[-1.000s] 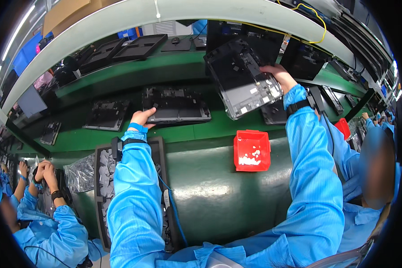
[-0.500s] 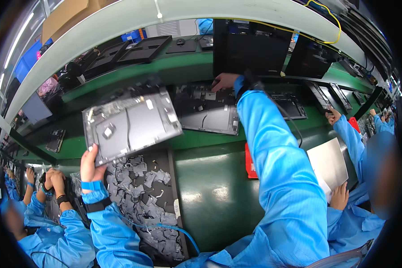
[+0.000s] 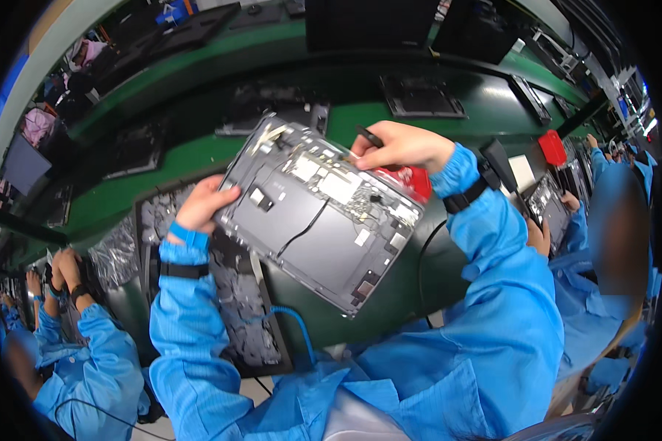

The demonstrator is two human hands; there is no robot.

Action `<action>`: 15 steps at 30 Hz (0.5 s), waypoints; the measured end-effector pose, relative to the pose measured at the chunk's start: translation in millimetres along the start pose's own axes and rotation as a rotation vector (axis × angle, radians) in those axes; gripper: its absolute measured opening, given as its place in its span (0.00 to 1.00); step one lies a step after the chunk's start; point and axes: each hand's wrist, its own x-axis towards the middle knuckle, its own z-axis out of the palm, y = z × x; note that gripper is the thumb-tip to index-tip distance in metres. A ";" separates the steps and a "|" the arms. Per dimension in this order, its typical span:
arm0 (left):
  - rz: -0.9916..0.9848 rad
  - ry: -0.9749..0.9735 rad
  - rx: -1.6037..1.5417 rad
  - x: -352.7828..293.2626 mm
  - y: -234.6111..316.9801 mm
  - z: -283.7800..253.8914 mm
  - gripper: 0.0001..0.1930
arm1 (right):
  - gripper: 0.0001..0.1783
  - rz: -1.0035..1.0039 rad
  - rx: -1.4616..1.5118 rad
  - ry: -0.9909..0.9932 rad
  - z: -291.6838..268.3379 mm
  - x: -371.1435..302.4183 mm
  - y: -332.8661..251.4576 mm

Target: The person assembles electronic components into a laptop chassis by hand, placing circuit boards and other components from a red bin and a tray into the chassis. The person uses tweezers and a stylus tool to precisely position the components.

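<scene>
Grey flat rectangular laptop casing with exposed circuitry was held up at a slant above the dark green tabletop, its inner side facing the wearer. The hands were apart, one at either side of the circuitry. The left hand was clamped on the casing's left edge, thumb over the inner face. The right hand, at the upper edge, was closed around a short black stick-like object; whether its tip touched the casing could not be told. Behind the upper right corner, partly hidden, was a bright red plastic box. Below and to the left lay a dark rectangular tray holding torn grey scraps, with a coiled blue cord beside it. Farther back, another dark laptop casing rested on the green surface. Crumpled clear plastic lay left of the tray.
</scene>
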 end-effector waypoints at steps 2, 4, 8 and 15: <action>-0.028 -0.031 0.074 17.1 -16.7 10.6 0.15 | 0.12 0.047 0.185 0.130 21.9 -33.6 20.9; -0.059 -0.083 0.105 27.3 -25.0 26.7 0.16 | 0.11 0.234 0.117 0.214 42.6 -64.9 24.1; -0.106 -0.214 0.209 47.2 -47.4 35.1 0.17 | 0.13 0.072 0.147 0.390 100.2 -84.5 83.2; -0.049 -0.020 1.099 71.3 -53.8 47.4 0.24 | 0.15 0.145 -0.184 0.546 146.5 -70.5 119.3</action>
